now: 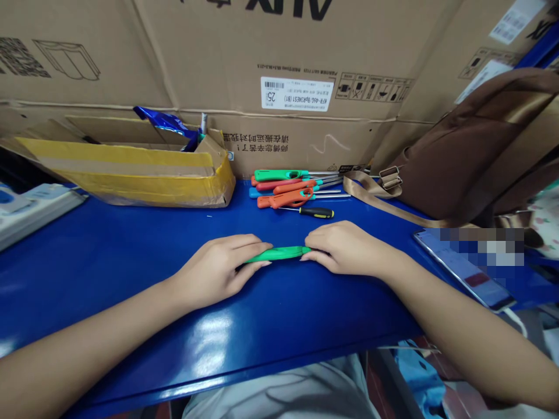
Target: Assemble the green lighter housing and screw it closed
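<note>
Between both hands, low over the blue table [152, 250], is a long green plastic lighter handle [283, 253], lying level. My left hand [222, 262] is closed on its left end, thumb below and fingers above. The right end is pinched by my right hand [338, 247], whose fingers hide that tip. Just beyond the hands lies a pile of long-nosed lighters [288, 185], with green, red, orange and blue handles and metal tubes pointing right. A black and yellow screwdriver [317, 212] lies in front of this pile.
A yellow-taped open carton [161, 177] with a blue packet [168, 123] stands at the back left. Large cardboard [196, 64] walls off the back. A brown bag [458, 151] with a strap [384, 209] and a phone [463, 270] on a cable are at right.
</note>
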`<state>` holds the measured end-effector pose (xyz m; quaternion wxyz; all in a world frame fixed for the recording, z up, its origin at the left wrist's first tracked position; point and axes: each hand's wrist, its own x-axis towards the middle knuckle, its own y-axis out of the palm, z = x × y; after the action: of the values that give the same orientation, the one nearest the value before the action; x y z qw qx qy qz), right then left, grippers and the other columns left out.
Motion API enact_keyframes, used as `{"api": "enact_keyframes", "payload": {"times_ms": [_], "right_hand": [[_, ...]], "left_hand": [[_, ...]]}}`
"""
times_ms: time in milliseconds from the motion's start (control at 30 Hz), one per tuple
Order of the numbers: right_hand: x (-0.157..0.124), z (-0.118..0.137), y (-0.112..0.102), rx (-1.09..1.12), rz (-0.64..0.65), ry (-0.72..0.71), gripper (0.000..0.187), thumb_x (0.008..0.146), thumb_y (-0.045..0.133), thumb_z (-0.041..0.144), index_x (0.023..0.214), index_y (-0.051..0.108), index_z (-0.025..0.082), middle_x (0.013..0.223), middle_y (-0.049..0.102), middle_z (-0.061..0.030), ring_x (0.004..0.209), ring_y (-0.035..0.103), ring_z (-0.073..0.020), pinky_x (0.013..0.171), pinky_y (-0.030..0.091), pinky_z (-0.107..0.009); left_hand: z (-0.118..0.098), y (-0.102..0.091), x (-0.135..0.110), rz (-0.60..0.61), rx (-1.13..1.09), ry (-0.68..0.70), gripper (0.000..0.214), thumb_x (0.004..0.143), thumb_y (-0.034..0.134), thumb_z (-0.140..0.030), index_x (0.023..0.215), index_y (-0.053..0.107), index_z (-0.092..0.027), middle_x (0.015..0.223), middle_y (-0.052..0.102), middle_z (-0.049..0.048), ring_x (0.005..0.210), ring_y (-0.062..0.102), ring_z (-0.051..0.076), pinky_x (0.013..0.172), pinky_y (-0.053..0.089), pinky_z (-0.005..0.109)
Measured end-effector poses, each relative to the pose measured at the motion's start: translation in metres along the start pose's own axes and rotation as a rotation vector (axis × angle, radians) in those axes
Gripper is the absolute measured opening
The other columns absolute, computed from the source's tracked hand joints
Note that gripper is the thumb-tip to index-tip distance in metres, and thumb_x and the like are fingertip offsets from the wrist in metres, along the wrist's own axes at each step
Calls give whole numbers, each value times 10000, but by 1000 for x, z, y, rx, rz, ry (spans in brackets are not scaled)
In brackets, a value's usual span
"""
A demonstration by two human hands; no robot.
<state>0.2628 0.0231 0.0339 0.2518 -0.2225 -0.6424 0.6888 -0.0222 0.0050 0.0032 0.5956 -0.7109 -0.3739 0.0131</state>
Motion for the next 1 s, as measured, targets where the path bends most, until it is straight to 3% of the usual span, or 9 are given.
{"api": "enact_keyframes", "payload": {"times_ms": [267, 400, 500, 667, 800, 1000], "right_hand": [[0, -1, 3, -22, -10, -30, 337, 1027, 518, 410, 818, 651, 181, 811, 693, -35, 760, 632, -181, 670, 341, -302], [3, 5, 5, 19, -22, -55, 336, 1024, 506, 483, 947, 650, 190, 909, 701, -34, 791, 641, -187, 668, 349, -300], [5, 12, 6, 68, 15, -69, 231, 1038, 487, 354, 1033, 647, 187, 951, 715, -35, 825, 659, -196, 696, 373, -304], [4, 6, 5, 118, 40, 5, 177, 1019, 495, 247, 1066, 655, 188, 1005, 735, -44, 868, 682, -208, 713, 396, -302], [1, -5, 1, 123, 16, 64, 220, 1040, 486, 320, 1025, 669, 198, 977, 734, -38, 856, 682, -207, 698, 404, -297], [2, -2, 3, 124, -1, -4, 415, 1005, 496, 579, 1101, 658, 209, 1018, 736, -33, 913, 700, -226, 725, 443, -311]], "left_hand": [[1, 3, 1, 7, -18, 9, 270, 1027, 548, -254, 1247, 658, -141, 1055, 729, 82, 911, 695, 182, 819, 554, 279], [-4, 8, 2, 32, -51, 0, 271, 1036, 532, -250, 1259, 650, -151, 1089, 724, 77, 950, 697, 182, 843, 550, 276], [-8, 11, 3, 55, -78, -37, 283, 1041, 535, -286, 1272, 648, -168, 1097, 718, 68, 965, 699, 178, 853, 552, 272], [-5, 7, 3, -26, -113, -69, 310, 1014, 595, -297, 1285, 651, -157, 1086, 712, 62, 968, 699, 156, 880, 547, 241], [3, 0, 4, -28, -121, -45, 262, 1013, 593, -260, 1232, 680, -144, 1069, 732, 61, 964, 695, 153, 896, 548, 242], [2, 1, 4, -34, -104, -23, 259, 1010, 593, -245, 1220, 692, -130, 1073, 756, 77, 967, 694, 173, 894, 564, 282]]}}
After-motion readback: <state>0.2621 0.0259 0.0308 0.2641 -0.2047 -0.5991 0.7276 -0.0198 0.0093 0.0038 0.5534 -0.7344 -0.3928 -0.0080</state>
